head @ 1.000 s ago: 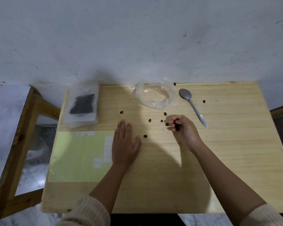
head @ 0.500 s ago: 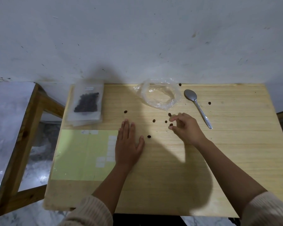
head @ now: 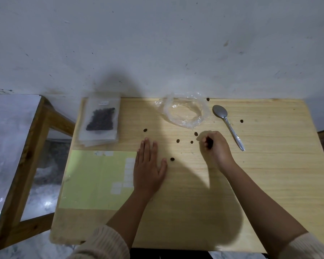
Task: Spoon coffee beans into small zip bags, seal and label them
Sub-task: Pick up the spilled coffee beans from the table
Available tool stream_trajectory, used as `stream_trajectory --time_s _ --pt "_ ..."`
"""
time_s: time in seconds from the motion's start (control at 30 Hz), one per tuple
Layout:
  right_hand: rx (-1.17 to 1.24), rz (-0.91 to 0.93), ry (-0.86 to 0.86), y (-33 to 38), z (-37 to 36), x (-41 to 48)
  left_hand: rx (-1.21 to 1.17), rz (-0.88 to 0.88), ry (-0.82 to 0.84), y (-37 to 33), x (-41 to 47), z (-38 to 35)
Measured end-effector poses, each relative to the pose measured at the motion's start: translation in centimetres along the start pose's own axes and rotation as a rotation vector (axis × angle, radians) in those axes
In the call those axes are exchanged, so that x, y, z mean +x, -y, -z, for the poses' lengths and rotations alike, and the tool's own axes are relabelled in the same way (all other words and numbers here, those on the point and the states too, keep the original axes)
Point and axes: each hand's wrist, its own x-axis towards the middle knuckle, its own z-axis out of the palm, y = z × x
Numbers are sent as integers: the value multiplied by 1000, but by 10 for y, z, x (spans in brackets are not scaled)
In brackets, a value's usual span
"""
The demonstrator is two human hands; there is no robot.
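A pale wooden surface (head: pixel 269 174) stands pushed against a scuffed grey-white wall (head: pixel 157 43). To its left are a wooden frame (head: pixel 26 156) and a marbled floor (head: pixel 6 128).

At the far left corner a filled zip bag (head: pixel 99 120) lies flat on a stack of bags. Its long axis runs from the wall toward the person, and the dark beans sit in its middle. Just nearer lies a green label sheet (head: pixel 95 180), long side parallel to the surface's front edge. A rumpled clear plastic bag (head: pixel 183 113) sits at the far middle. Right of it, the spoon (head: pixel 228 124) lies bowl up with the bowl toward the wall and the handle slanting toward the near right.

Loose beans (head: pixel 177 140) are scattered between the plastic bag and the hands; one lies near the wall and another lies right of the spoon.

The left hand (head: pixel 148 169) rests flat, fingers (head: pixel 147 146) straight, its edge over the label sheet. The right hand (head: pixel 215 146) hovers near the spoon handle, its fingers (head: pixel 204 142) curled in and pinching a dark coffee bean (head: pixel 210 143).
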Motion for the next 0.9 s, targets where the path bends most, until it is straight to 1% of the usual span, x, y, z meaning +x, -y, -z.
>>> stream_trajectory --time_s 0.07,0.1,0.13,0.17,0.2,0.27,0.3,0.33,0.37,0.43,0.53,0.6,0.7,0.73,0.9 --pt "354 -110 14 2 -4 -2 -2 -2 1 0 0 1" --pt "452 -148 26 3 -4 -2 -2 -3 2 0 0 1" --pt "476 -160 42 4 -4 -2 -1 -3 1 0 0 1" --pt "431 -149 40 7 -4 -2 -1 -3 0 0 0 1" --pt "293 -108 10 7 -4 0 -2 -1 -2 0 0 1" --pt "-130 40 -54 6 -2 4 -9 4 -5 0 0 1" --pt "-292 124 -73 4 -2 7 -13 5 -4 0 0 1" --pt "-392 197 -84 1 -2 10 -17 5 -3 0 0 1" --pt "-441 248 -86 -2 -1 12 -19 4 -2 0 0 1" --pt "-469 303 -103 -8 -3 16 -20 4 2 0 0 2" --pt "-551 324 -130 -11 -4 20 -15 7 0 0 0 2" --pt "-613 308 -105 -13 -4 23 -11 8 -1 0 0 1" --pt "-797 278 -38 -8 -6 23 -12 9 -6 1 0 1" --pt "-816 279 -22 -4 -6 22 -11 6 -5 1 0 1" --pt "-530 157 -45 3 -3 14 -7 4 -3 2 0 0"
